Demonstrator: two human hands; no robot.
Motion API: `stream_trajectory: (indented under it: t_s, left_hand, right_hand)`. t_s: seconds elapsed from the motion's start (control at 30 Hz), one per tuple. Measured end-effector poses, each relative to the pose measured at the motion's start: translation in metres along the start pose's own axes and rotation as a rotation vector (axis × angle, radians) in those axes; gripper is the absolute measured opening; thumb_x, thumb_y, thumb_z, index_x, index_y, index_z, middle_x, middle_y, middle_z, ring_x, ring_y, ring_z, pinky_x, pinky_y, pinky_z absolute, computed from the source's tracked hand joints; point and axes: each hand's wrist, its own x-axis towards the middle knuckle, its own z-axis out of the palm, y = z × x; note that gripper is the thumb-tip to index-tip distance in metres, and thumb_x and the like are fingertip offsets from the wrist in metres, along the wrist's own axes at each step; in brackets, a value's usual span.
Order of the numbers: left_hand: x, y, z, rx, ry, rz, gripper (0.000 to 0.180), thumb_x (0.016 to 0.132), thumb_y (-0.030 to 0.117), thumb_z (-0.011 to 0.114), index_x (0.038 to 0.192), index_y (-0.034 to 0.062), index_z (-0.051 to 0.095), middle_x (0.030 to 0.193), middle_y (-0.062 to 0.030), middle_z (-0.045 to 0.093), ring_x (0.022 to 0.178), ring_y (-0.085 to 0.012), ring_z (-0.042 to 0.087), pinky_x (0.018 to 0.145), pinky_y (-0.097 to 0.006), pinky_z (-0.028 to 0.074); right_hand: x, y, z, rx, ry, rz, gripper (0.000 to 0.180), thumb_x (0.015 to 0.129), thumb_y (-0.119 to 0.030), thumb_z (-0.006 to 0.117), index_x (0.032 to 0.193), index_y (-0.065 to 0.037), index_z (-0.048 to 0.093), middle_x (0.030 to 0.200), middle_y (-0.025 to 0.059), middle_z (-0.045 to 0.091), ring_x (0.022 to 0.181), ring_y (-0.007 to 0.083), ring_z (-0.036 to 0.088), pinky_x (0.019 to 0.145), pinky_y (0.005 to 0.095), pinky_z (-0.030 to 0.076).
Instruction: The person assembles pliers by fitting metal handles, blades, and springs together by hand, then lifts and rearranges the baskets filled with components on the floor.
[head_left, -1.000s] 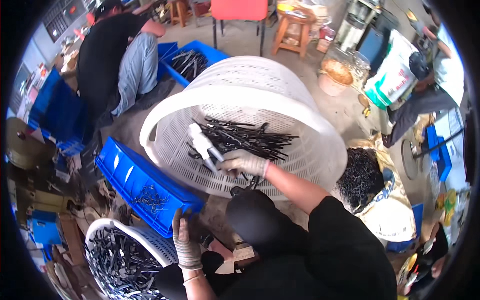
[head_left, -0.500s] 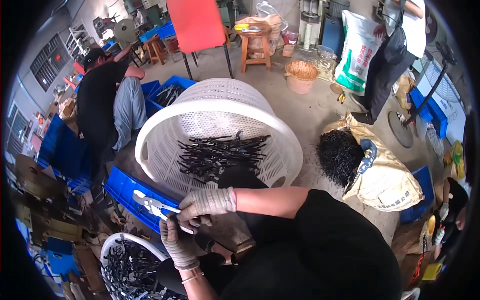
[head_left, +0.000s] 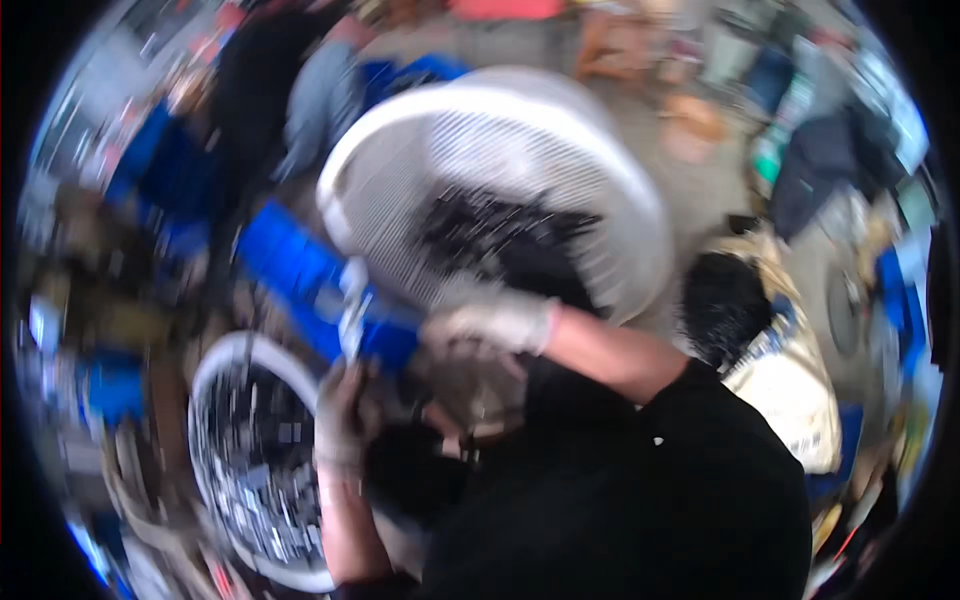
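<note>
The left hand (head_left: 343, 415), gloved, is closed around the lower end of a pale, slender tool (head_left: 352, 310). The tool projects from the fingers directly away from the wearer; its long axis runs nearly in line with the left forearm. The right hand (head_left: 495, 318), also gloved, is to the right of the tool and apart from it, so the left hand is the nearer of the two. Motion blur covers the right hand: whether it is open or closed, or touches the basket behind it, cannot be determined.

In this view, the tool overlaps a blue tray (head_left: 275, 250), which is set at a slant. A large white basket (head_left: 400, 110) tilts toward the wearer, with dark parts (head_left: 470, 225) inside. A smaller white tub (head_left: 235, 345), filled with dark pieces, is left of the left hand. At the right, a pale sack (head_left: 790, 400) lies on the floor (head_left: 700, 210), beside a black heap (head_left: 722, 305).
</note>
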Motion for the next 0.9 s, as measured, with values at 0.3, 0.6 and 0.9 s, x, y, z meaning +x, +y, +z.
stream_trajectory:
  t_s: [0.3, 0.6, 0.9]
  left_hand:
    - [0.043, -0.031, -0.009, 0.294, 0.400, 0.334, 0.039, 0.084, 0.010, 0.068, 0.119, 0.0045, 0.052, 0.086, -0.0015, 0.056, 0.067, -0.0076, 0.050, 0.056, -0.021, 0.041]
    - [0.072, -0.047, -0.025, 0.867, 0.852, 0.879, 0.040, 0.077, 0.012, 0.070, 0.116, 0.0117, 0.058, 0.107, -0.0137, 0.059, 0.090, -0.0293, 0.060, 0.077, -0.036, 0.050]
    - [0.059, -0.015, -0.063, -0.617, 0.825, 0.669, 0.023, 0.089, 0.029, 0.064, 0.098, 0.0083, 0.061, 0.083, -0.0033, 0.066, 0.067, -0.0191, 0.065, 0.053, -0.030, 0.053]
  right_hand:
    - [0.042, 0.007, 0.001, 0.124, 0.024, 0.001, 0.028, 0.089, -0.030, 0.063, 0.074, -0.006, 0.061, 0.061, -0.0024, 0.051, 0.044, 0.0022, 0.040, 0.037, 0.0194, 0.030]
    - [0.069, -0.019, 0.067, -0.108, -0.061, 0.074, 0.039, 0.092, -0.039, 0.058, 0.076, -0.005, 0.065, 0.065, 0.0017, 0.060, 0.048, 0.0061, 0.052, 0.039, 0.0179, 0.038]
    - [0.250, 0.039, -0.022, -0.762, 0.341, -0.331, 0.028, 0.089, -0.030, 0.055, 0.092, -0.005, 0.068, 0.070, 0.0059, 0.063, 0.059, 0.0136, 0.059, 0.056, 0.0265, 0.048]
